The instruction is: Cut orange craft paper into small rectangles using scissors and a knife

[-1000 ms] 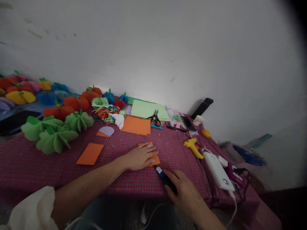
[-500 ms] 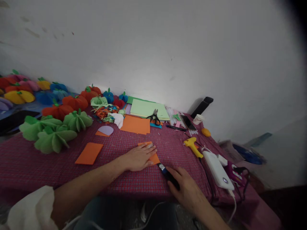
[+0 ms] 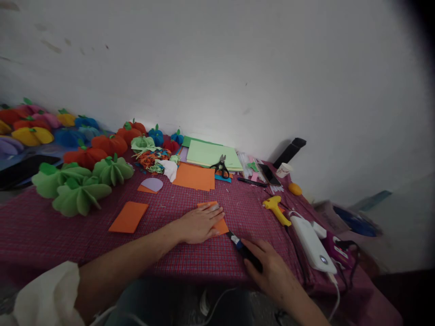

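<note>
My left hand (image 3: 200, 224) lies flat with fingers stretched over a folded orange paper (image 3: 221, 226), pressing it on the checked tablecloth. In my right hand (image 3: 268, 265) is a utility knife (image 3: 249, 258) with a dark blue and black handle. Its blade points up and left, and the tip is at the paper's lower right corner; whether it touches the paper I cannot tell. A second orange paper stack (image 3: 129, 217) lies left of my left hand. Beyond my hands are larger orange sheets (image 3: 193, 176) and black-handled scissors (image 3: 220, 166).
Green paper pumpkins (image 3: 81, 195) and other coloured ones fill the left side. Paper scraps (image 3: 152, 160) lie at the back, beside pale green sheets (image 3: 214, 154). On the right are a yellow glue gun (image 3: 277, 210), a white power bank (image 3: 312, 244), a phone (image 3: 269, 174) and a paper cup (image 3: 283, 170).
My right hand has shifted slightly right with the utility knife. My left hand stays flat on the orange paper. The whole view has moved a little.
</note>
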The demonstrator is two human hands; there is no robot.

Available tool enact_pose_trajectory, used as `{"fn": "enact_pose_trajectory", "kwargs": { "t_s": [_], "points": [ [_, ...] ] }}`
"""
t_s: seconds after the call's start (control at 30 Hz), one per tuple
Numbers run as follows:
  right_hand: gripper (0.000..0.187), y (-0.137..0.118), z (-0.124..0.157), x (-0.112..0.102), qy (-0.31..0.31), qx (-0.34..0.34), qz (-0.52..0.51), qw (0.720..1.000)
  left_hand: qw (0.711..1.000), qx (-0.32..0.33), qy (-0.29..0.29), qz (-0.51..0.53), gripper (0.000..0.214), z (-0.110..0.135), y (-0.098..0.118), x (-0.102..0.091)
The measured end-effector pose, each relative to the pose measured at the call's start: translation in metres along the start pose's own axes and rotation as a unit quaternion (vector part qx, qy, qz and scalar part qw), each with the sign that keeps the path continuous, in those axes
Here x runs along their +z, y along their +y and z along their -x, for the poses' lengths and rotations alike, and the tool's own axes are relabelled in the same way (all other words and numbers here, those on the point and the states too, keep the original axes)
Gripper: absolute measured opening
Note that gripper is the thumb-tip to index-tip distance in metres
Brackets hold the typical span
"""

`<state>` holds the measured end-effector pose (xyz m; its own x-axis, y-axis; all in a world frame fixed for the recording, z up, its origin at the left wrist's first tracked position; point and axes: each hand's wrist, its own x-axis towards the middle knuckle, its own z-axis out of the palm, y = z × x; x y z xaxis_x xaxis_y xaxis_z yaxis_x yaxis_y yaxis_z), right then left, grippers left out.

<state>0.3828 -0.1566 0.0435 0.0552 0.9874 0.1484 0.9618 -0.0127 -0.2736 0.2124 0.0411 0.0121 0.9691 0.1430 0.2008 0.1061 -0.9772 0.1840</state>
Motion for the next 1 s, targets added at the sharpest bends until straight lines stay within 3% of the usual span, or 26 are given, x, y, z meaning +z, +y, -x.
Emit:
{"fn": "enact_pose_trajectory", "kwargs": {
  "t_s": [1.0],
  "points": [
    [0.039, 0.013, -0.015, -0.003, -0.023, -0.005, -0.033, 0.999, 1.000, -0.010, -0.010, 0.010, 0.059, -0.001, 0.003, -0.003]
  ]
}}
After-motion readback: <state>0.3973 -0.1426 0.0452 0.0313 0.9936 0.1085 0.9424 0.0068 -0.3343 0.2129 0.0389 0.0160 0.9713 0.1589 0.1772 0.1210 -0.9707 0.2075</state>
